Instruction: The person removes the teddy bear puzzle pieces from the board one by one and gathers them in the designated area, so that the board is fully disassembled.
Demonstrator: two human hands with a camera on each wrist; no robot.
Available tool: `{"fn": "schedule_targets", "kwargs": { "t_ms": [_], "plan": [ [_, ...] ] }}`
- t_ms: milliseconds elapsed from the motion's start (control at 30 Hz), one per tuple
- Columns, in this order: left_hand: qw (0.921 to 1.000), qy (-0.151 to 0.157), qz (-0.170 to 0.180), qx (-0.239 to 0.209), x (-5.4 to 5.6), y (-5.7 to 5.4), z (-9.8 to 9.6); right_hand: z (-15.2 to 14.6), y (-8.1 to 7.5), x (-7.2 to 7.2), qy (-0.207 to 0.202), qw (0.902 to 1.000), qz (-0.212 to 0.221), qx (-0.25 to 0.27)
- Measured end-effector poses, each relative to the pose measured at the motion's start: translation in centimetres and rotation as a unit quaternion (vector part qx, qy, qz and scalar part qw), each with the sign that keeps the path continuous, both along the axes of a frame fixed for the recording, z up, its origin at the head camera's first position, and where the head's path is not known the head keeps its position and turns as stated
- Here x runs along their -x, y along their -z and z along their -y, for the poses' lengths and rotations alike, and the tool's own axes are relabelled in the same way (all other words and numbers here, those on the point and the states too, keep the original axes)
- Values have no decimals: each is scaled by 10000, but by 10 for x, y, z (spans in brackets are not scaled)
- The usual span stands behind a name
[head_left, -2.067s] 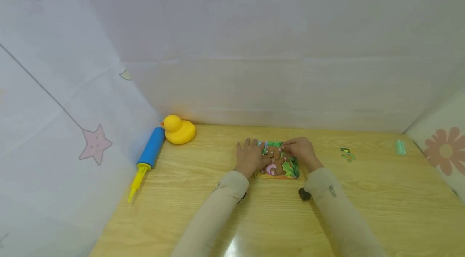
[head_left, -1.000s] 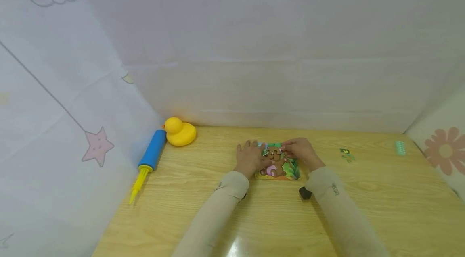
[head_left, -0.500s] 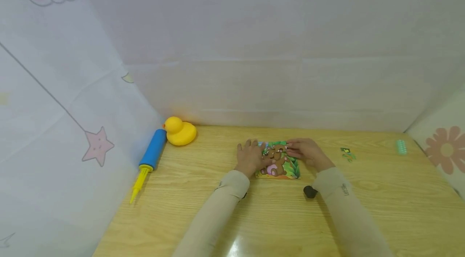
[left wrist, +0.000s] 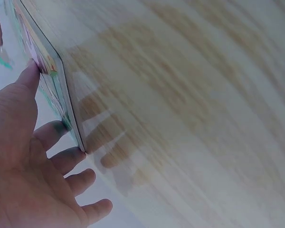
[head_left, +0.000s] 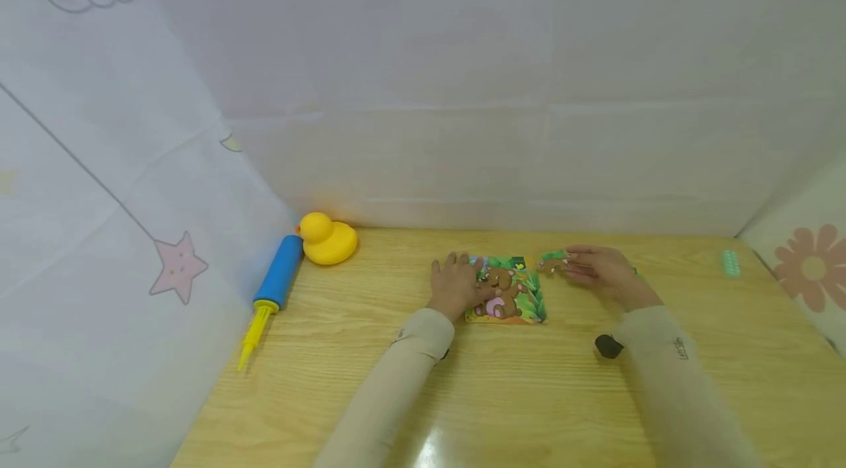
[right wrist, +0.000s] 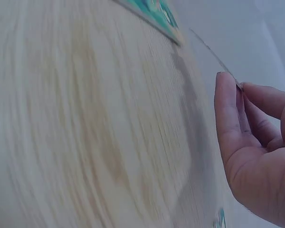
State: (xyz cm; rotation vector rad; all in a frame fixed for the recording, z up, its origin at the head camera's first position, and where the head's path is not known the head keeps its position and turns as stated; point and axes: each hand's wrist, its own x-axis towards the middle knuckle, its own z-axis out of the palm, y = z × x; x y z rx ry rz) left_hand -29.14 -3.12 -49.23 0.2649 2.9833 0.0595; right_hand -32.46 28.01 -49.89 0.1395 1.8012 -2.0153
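"Where do we find the bear puzzle [head_left: 532,299]?"
"Flat on the table [head_left: 502,387]; we see the left hand [head_left: 455,288] spread, touching its left side."
"And the right hand [head_left: 608,275]?"
"Pinching a loose piece [head_left: 554,259], raised just right of the puzzle."
"Farther out?"
"We spot a yellow duck [head_left: 329,240] beside a blue pump [head_left: 279,270], well left."
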Motion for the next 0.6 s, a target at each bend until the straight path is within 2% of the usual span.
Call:
{"fn": "schedule_targets", "kwargs": {
  "t_ms": [167,333,467,600],
  "plan": [
    [10000,-1,52,9,-1,-3,-1,-33,0,-7,99,9999,104,71],
    [9999,3,70,87,0,-3,-1,-55,-1,-12,223,9996,62,-169],
    [9999,8,13,142,0,-2,-1,-62,-4,-14,209,9985,36,-511],
    [9999,28,-19,105,1,-1,-1,-64,-6,-15,92,9918,-154,-1263]
  ]
}}
